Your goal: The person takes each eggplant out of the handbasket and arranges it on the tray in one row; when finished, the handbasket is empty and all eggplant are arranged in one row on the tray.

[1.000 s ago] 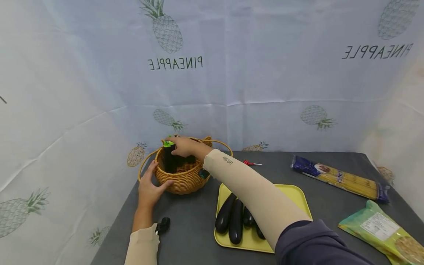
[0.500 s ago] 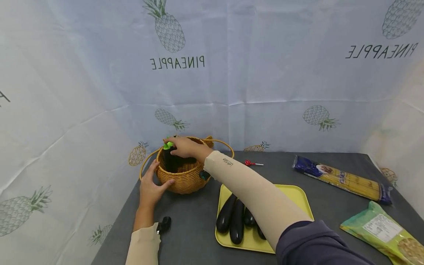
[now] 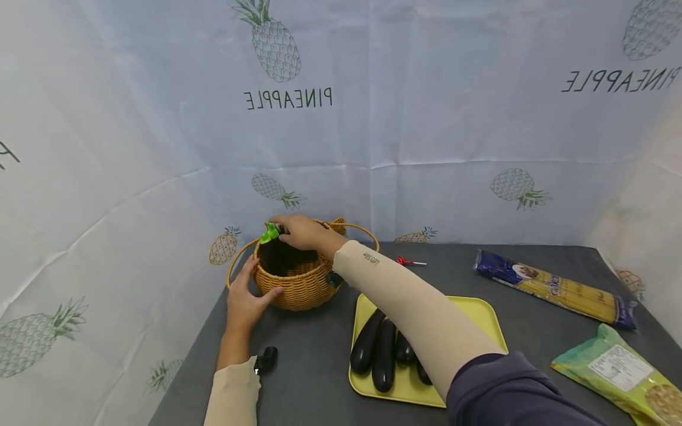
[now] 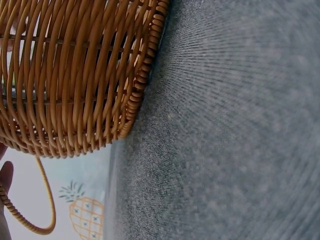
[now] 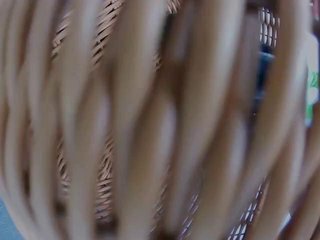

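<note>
In the head view a round wicker basket (image 3: pixel 298 294) with loop handles stands at the back left of the dark table. Inside it, dark eggplants (image 3: pixel 282 257) lean toward the left wall, one green cap (image 3: pixel 270 233) up at the rim. My right hand (image 3: pixel 303 232) reaches over the rim and pinches an eggplant near its top, fingertips beside the cap. The left hand (image 3: pixel 246 302) rests on the basket's near left side, thumb spread along the front. Close up, the left wrist view has the woven wall (image 4: pixel 75 75); in the right wrist view, blurred wicker strands (image 5: pixel 150 125) cover most of the contents.
Under my right forearm lies a yellow tray (image 3: pixel 479 310) with several eggplants (image 3: pixel 383 355). A red lollipop (image 3: pixel 410 261) is right of the basket. Farther right are a spaghetti pack (image 3: pixel 554 287) and a green snack bag (image 3: pixel 620 373). A pineapple-print curtain (image 3: pixel 426 118) hangs behind the table.
The eggplant by the left rim has tipped from nearly upright to a slant inside the basket, and my right hand has shifted slightly. My left hand keeps its place on the basket.
</note>
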A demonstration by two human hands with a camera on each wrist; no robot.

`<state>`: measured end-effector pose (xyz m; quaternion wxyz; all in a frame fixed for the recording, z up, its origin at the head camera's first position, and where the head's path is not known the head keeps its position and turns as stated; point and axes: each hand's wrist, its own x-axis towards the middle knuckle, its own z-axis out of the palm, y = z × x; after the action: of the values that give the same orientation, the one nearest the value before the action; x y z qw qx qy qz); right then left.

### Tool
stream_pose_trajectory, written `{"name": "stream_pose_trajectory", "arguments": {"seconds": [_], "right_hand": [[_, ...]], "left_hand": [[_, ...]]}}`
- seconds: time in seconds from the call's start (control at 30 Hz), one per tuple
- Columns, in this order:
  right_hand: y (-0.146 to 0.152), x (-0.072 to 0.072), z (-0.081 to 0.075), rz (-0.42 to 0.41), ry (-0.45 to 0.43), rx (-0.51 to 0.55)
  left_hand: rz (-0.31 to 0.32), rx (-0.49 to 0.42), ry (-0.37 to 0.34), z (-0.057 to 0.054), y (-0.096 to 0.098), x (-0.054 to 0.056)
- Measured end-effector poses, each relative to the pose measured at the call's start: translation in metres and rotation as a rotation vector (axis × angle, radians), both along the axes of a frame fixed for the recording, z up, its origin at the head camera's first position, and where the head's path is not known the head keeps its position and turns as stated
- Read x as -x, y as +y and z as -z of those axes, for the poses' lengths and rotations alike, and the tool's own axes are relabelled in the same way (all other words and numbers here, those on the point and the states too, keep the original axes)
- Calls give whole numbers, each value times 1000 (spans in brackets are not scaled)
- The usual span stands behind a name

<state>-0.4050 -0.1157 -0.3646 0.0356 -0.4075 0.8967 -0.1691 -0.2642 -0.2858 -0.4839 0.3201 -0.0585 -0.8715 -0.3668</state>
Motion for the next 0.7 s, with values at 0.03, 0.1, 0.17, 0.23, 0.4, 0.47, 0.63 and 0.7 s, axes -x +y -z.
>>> {"name": "stream_pose_trajectory", "arguments": {"seconds": [0.03,0.1,0.17,0.23,0.4,0.47,0.63,0.7], "right_hand": [[-1,1,0,-2,3,23],[-4,3,1,4,10,29],[-7,5,2,17,23,-21],[-10,6,4,16,25,-94],[-15,5,11,-41,-40,-187],[-16,3,14,-77,-59,-210],[-20,0,23,-91,-94,-247],[-21,1,25,-78,-109,-255]], "left_hand": [[-1,-1,-3,0,0,0],[4,-1,-17,-1,0,0],[1,30,-55,-2,-1,0],[0,72,-91,-4,-1,0],[-20,173,-168,-13,0,-2],[-26,185,-183,-15,-1,-2],[-38,199,-190,-17,-1,-1],[-44,201,-186,-18,-1,0]]}}
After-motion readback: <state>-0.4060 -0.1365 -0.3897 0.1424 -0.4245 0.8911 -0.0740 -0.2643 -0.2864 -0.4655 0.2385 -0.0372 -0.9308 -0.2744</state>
